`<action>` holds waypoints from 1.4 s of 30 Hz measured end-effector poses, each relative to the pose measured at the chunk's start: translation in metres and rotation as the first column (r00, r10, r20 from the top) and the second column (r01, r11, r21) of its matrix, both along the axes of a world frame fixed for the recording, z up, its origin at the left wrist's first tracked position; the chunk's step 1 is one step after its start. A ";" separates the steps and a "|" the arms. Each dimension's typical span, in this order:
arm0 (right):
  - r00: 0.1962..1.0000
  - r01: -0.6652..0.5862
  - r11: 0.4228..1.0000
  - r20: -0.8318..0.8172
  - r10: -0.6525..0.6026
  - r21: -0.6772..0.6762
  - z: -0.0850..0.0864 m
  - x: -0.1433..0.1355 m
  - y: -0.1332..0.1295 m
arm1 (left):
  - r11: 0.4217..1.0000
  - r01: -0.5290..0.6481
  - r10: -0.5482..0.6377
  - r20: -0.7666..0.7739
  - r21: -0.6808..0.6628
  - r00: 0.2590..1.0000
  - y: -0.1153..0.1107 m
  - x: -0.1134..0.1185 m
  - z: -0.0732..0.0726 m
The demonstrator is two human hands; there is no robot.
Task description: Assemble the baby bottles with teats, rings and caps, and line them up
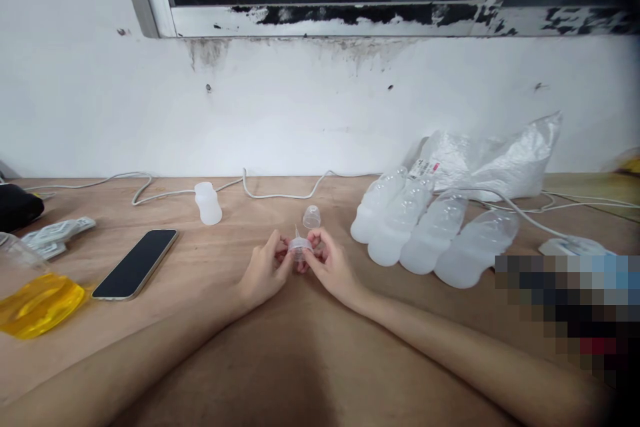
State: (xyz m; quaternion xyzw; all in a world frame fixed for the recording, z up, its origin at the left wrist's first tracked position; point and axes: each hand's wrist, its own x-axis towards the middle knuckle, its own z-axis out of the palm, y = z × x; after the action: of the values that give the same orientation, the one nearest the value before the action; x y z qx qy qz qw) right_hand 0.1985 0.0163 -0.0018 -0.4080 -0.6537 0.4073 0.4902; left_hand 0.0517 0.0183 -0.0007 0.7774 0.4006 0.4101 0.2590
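Between my two hands is a small clear ring-shaped cap (300, 248) with a pointed tip standing up from it. My left hand (267, 265) pinches its left side, and my right hand (331, 265) grips its right side with thumb and fingers. Just behind the cap, a clear dome cover (311, 217) rests on the wooden table (240, 353). Farther back on the left stands a white, waisted bottle body (208, 203), apart from both hands.
Several frosted bottles with clear tops (425, 240) lie in a row at right, before a plastic bag (495, 157). At left are a phone (136, 265), a container of yellow liquid (43, 303) and white packets (57, 233). A white cable (285, 196) runs along the wall.
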 end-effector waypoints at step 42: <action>0.941 -0.271 0.939 -0.263 0.212 -0.212 -0.006 0.001 0.008 | 0.983 -0.164 0.171 -0.084 0.080 0.982 0.012 -0.002 -0.010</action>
State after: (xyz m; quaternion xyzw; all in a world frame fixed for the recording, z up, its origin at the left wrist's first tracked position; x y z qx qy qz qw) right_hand 0.1999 0.0247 -0.0075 -0.3303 -0.5808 0.5879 0.4560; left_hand 0.0501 0.0301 -0.0107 0.7675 0.4608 0.4092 0.1765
